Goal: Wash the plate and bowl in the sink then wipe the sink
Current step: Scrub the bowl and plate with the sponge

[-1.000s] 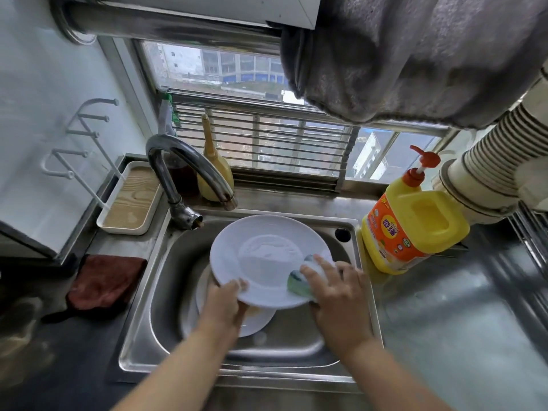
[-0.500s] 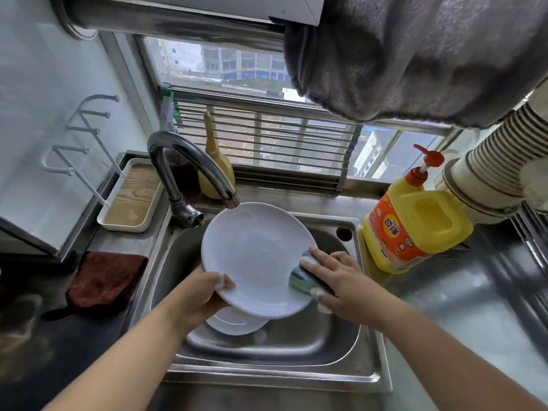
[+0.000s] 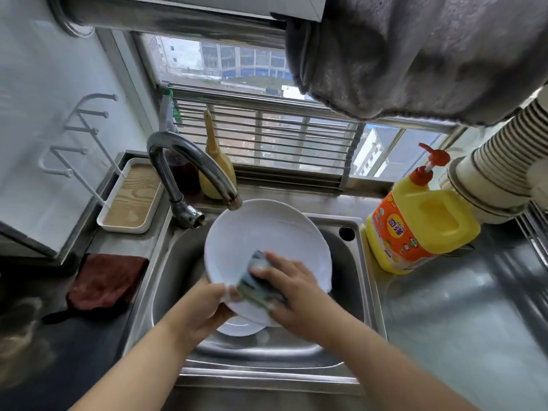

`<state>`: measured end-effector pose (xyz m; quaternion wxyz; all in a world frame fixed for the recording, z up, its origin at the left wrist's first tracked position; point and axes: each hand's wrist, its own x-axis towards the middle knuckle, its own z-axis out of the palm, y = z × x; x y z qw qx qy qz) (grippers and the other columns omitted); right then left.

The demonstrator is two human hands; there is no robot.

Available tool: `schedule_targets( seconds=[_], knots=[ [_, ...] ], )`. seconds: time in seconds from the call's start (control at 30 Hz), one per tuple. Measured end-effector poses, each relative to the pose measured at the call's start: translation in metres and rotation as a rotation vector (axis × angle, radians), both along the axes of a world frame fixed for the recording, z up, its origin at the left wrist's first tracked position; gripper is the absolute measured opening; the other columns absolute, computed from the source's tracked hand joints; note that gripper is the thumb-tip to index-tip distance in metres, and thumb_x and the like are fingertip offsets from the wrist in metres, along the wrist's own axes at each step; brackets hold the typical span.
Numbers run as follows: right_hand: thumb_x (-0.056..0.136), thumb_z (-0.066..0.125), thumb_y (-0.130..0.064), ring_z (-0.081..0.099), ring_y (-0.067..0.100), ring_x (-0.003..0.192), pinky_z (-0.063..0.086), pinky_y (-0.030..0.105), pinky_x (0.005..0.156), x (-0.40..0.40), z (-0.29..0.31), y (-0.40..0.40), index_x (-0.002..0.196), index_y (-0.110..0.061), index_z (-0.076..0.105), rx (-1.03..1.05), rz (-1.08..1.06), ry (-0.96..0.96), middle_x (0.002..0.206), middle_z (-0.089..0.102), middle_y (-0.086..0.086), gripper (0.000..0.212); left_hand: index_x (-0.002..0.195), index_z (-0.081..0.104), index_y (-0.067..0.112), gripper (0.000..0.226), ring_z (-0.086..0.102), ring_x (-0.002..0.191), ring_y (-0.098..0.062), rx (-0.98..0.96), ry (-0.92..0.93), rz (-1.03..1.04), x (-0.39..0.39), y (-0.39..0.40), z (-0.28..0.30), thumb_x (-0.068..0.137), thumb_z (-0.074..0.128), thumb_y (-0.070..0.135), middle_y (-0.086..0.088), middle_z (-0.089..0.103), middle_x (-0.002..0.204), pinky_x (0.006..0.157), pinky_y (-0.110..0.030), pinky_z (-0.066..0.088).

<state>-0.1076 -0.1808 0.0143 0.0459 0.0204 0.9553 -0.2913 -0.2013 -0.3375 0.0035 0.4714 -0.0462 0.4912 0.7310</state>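
Note:
A white plate (image 3: pixel 261 238) is held tilted over the steel sink (image 3: pixel 175 280), its far rim just under the faucet spout. My left hand (image 3: pixel 204 310) grips the plate's near-left rim. My right hand (image 3: pixel 293 286) holds a green-and-blue sponge (image 3: pixel 255 280) and presses it on the plate's near face. Beneath the plate, part of a white bowl (image 3: pixel 237 327) shows on the sink bottom; most of it is hidden by the plate and my hands.
A curved steel faucet (image 3: pixel 189 170) rises at the sink's back left. A yellow detergent bottle (image 3: pixel 415 221) stands right of the sink, a dark red cloth (image 3: pixel 106 280) lies left of it, and a white tray (image 3: pixel 130 197) sits behind the cloth. A grey towel (image 3: pixel 415 54) hangs overhead.
The plate has been tipped up toward the faucet. My right hand has slid the sponge from the plate's right rim across to its near face.

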Motion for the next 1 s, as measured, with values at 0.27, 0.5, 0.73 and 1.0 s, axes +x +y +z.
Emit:
schedule_targets(
  seconds=[0.27,0.5,0.73,1.0],
  knots=[
    [0.086,0.056,-0.023,0.027,0.026,0.135,0.020,0.035,0.112,-0.047,0.009,0.040,0.138,-0.025,0.040,0.027,-0.333,0.081,0.151,0.026,0.004,0.055,0.112,0.059,0.003,0.059,0.066,0.093,-0.035,-0.162,0.013,-0.248,0.022,0.012,-0.001,0.053,0.054,-0.003,-0.019,0.071,0.098,0.079,-0.043,0.056],
    [0.082,0.055,-0.018,0.028,0.028,0.135,0.019,0.034,0.111,-0.071,0.008,0.012,0.136,-0.024,0.043,-0.060,-0.260,0.195,0.150,0.029,0.007,0.056,0.116,0.054,0.019,0.059,0.066,0.090,-0.030,-0.181,0.124,-0.223,0.010,0.013,0.004,0.066,0.048,-0.011,-0.016,0.069,0.101,0.072,-0.041,0.058],
    [0.088,0.055,-0.034,0.042,0.032,0.120,0.038,0.041,0.099,-0.026,-0.010,0.071,0.136,-0.021,0.034,0.015,-0.855,-0.175,0.133,0.042,0.014,0.055,0.131,0.046,0.022,0.073,0.069,0.097,-0.027,-0.124,0.112,-0.111,0.011,0.008,-0.005,0.063,0.051,-0.005,-0.009,0.071,0.108,0.070,-0.035,0.058],
    [0.086,0.056,-0.029,0.053,0.027,0.097,0.043,0.033,0.080,0.024,-0.033,0.014,0.131,-0.017,0.031,-0.568,-1.061,-0.293,0.122,0.050,0.015,0.053,0.129,0.048,0.020,0.063,0.060,0.103,-0.025,-0.139,0.062,0.167,0.017,0.018,-0.004,0.085,0.033,-0.022,-0.010,0.063,0.117,0.059,-0.024,0.057]
  ],
)
